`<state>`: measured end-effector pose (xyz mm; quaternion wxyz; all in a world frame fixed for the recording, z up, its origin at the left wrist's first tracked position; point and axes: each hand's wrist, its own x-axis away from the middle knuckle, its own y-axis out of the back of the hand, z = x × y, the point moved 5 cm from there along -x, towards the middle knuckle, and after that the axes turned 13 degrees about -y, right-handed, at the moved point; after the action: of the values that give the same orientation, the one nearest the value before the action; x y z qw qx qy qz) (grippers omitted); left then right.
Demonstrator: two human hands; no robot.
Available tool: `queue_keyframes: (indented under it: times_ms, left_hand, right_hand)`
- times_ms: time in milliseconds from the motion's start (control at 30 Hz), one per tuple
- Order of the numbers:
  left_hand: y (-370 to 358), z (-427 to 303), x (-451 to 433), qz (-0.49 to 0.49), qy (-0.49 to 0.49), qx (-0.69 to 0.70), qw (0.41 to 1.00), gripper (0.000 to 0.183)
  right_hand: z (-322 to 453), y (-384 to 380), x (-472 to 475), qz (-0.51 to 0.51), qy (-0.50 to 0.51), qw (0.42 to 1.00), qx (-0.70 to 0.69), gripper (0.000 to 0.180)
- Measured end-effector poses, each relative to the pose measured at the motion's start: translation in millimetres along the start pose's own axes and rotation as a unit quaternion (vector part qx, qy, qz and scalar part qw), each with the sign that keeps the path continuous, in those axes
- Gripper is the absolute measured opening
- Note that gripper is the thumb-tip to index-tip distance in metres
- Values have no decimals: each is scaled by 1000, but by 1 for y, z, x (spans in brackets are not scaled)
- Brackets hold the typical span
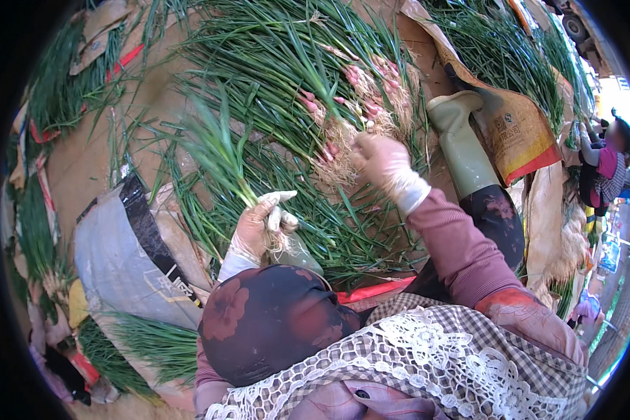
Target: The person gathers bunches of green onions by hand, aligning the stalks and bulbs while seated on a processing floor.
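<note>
My left hand (260, 223), in a thin pale glove, is closed around a small bunch of green onions (231, 173); the leaves point up and left, and the roots hang below the fist. My right hand (382, 160), gloved too and slightly blurred, is at the root end of another green onion (328, 100) that lies over the pile. Its fingertips are bent at the pale roots; whether they grip them is not clear. Beyond both hands spreads a large pile of green onions (252, 63) with pinkish bulbs (354, 76) and stringy roots turned to the right.
Loose green leaves (341, 236) litter the ground between my knees. A green rubber boot (464, 147) stands at right beside a printed yellow sack (520, 131). A grey-blue sack (131, 252) lies at left. More onion heaps (493, 58) are around, and another person (606, 163) is at far right.
</note>
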<state>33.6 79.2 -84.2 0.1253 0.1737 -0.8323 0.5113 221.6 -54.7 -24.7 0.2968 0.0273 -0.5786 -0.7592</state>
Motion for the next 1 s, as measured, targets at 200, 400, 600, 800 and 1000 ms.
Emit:
queue_keyframes:
  times_ms: [200, 400, 600, 800, 1000]
  left_hand:
    - [4, -10, 4, -23, -26, -239, 970, 28]
    - [-22, -66, 23, -47, -271, -69, 959, 35]
    - [5, -14, 7, -103, -32, 4, 994, 32]
    - [22, -8, 8, -112, -34, 67, 991, 32]
    - [11, -9, -1, -87, -62, -59, 993, 31]
  right_hand:
    - [93, -40, 62, 228, 234, 945, -22, 24]
    - [59, -3, -50, -123, 128, 981, -76, 16]
    - [60, -42, -104, 102, -43, 991, 71, 27]
    - [80, -16, -58, 125, 19, 989, -74, 25]
    - [107, -56, 11, 227, 275, 934, -13, 28]
